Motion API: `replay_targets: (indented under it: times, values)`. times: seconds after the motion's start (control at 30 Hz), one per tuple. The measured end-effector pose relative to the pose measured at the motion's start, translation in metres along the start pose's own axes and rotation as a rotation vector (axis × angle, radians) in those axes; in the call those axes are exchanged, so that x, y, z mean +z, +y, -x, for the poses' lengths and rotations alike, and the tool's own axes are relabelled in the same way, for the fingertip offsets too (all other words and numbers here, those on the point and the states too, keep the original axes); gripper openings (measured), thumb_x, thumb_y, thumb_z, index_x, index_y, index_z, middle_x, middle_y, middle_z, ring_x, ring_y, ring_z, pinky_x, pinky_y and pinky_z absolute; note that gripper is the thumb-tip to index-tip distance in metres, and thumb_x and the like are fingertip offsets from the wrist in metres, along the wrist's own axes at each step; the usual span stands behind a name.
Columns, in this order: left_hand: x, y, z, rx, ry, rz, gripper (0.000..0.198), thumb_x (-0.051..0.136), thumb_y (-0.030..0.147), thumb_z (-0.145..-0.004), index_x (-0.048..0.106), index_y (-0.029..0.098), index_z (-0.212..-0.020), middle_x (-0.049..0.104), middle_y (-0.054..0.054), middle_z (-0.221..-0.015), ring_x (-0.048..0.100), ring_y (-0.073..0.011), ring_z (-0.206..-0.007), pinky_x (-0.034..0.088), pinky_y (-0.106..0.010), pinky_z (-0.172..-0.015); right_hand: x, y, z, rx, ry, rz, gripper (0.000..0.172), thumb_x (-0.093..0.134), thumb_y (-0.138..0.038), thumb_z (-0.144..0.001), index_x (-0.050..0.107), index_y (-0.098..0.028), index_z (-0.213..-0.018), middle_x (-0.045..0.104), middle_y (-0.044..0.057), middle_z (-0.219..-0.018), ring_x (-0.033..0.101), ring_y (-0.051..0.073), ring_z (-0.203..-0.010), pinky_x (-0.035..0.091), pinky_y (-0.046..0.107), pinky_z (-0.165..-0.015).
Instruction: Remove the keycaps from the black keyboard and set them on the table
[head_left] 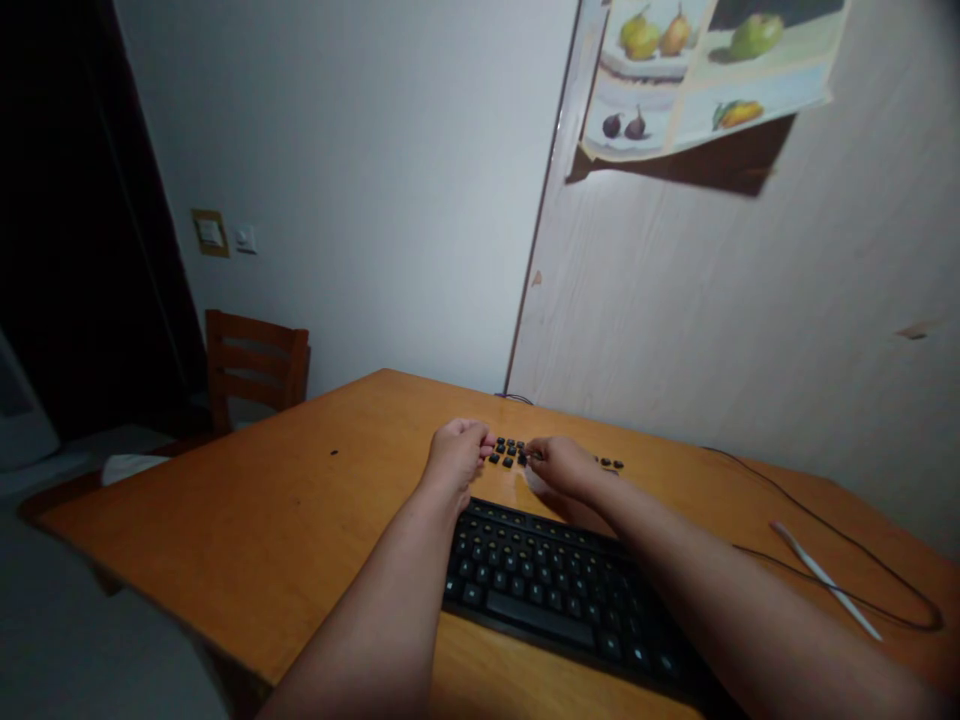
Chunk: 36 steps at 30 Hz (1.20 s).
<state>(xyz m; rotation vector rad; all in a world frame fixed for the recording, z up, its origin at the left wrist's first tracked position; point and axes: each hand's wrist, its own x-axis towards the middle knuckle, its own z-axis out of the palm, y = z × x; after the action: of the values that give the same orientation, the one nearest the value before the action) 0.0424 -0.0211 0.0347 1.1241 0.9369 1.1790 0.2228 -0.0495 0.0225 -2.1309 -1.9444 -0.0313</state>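
Loose black keycaps [508, 463] lie in short rows on the wooden table, behind a black keyboard [540, 620]. At the left side of these rows is my left hand [454, 455], its fingers curled and pressed together; what they hold, if anything, is hidden. My right hand [564, 464] reaches in from the other side, thumb and finger pinched around a dark keycap at the right end of the rows. The keyboard's upper rows show bare key sockets, while its lower rows still carry their caps. My right forearm covers the keyboard's right part.
More loose keycaps [612, 463] lie right of my right hand. A thin dark cable [840, 535] curves over the right of the table [360, 520], crossing a white stick-like tool [825, 580]. A small dark piece [334, 453] lies at left. A wooden chair [255, 360] stands beyond.
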Motion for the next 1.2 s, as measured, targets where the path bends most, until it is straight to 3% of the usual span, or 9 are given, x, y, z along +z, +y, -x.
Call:
replay_targets:
  times: [0.2, 0.43, 0.77, 0.97, 1.1, 1.2]
  values:
    - [0.000, -0.004, -0.002, 0.017, -0.020, -0.018, 0.010, 0.056, 0.022, -0.073, 0.057, 0.014, -0.077, 0.067, -0.007, -0.077, 0.051, -0.0066, -0.053, 0.032, -0.015, -0.042, 0.009, -0.004, -0.004, 0.028, -0.027, 0.036, 0.024, 0.055, -0.026, -0.081, 0.073, -0.025, -0.096, 0.072, 0.009, -0.086, 0.064, 0.023, -0.078, 0.040, 0.028, -0.063]
    - [0.002, -0.008, -0.005, -0.003, -0.035, -0.017, 0.012, 0.059, 0.024, -0.072, 0.057, 0.014, -0.078, 0.067, -0.007, -0.078, 0.053, -0.0069, -0.054, 0.032, -0.014, -0.042, 0.009, 0.000, -0.004, 0.038, -0.109, -0.015, 0.014, 0.061, -0.025, -0.073, 0.072, -0.022, -0.082, 0.070, 0.004, -0.075, 0.062, 0.017, -0.067, 0.036, 0.023, -0.056]
    - [0.003, -0.007, -0.001, -0.023, -0.075, -0.067, 0.010, 0.061, 0.024, -0.071, 0.057, 0.015, -0.071, 0.056, 0.000, -0.055, 0.042, -0.0055, -0.042, 0.028, -0.017, -0.040, 0.004, 0.004, 0.004, 0.062, -0.106, -0.102, 0.006, 0.067, -0.022, -0.064, 0.067, -0.019, -0.069, 0.065, 0.003, -0.066, 0.055, 0.016, -0.062, 0.032, 0.025, -0.055]
    - [0.005, -0.008, 0.000, -0.014, -0.079, -0.097, 0.007, 0.058, 0.021, -0.072, 0.057, 0.015, -0.070, 0.060, -0.003, -0.062, 0.046, -0.0068, -0.046, 0.030, -0.017, -0.042, -0.010, 0.007, 0.005, 0.098, -0.093, -0.339, 0.005, 0.063, -0.019, -0.067, 0.062, -0.016, -0.064, 0.059, 0.001, -0.058, 0.049, 0.012, -0.054, 0.030, 0.023, -0.050]
    - [0.007, -0.015, -0.001, -0.020, -0.150, -0.147, 0.004, 0.059, 0.019, -0.071, 0.058, 0.016, -0.070, 0.057, -0.001, -0.056, 0.046, -0.0076, -0.044, 0.031, -0.018, -0.044, -0.025, 0.000, 0.012, 0.113, -0.136, -0.576, 0.015, 0.054, -0.027, -0.077, 0.061, -0.016, -0.070, 0.061, 0.002, -0.060, 0.045, 0.009, -0.047, 0.029, 0.021, -0.042]
    - [0.010, -0.015, 0.002, -0.004, -0.267, -0.145, 0.008, 0.060, 0.015, -0.070, 0.063, 0.015, -0.078, 0.062, -0.002, -0.062, 0.050, -0.0080, -0.049, 0.036, -0.018, -0.048, -0.034, -0.006, 0.019, 0.095, -0.185, -0.818, 0.017, 0.054, -0.033, -0.079, 0.060, -0.017, -0.076, 0.064, 0.002, -0.067, 0.042, 0.007, -0.044, 0.027, 0.020, -0.039]
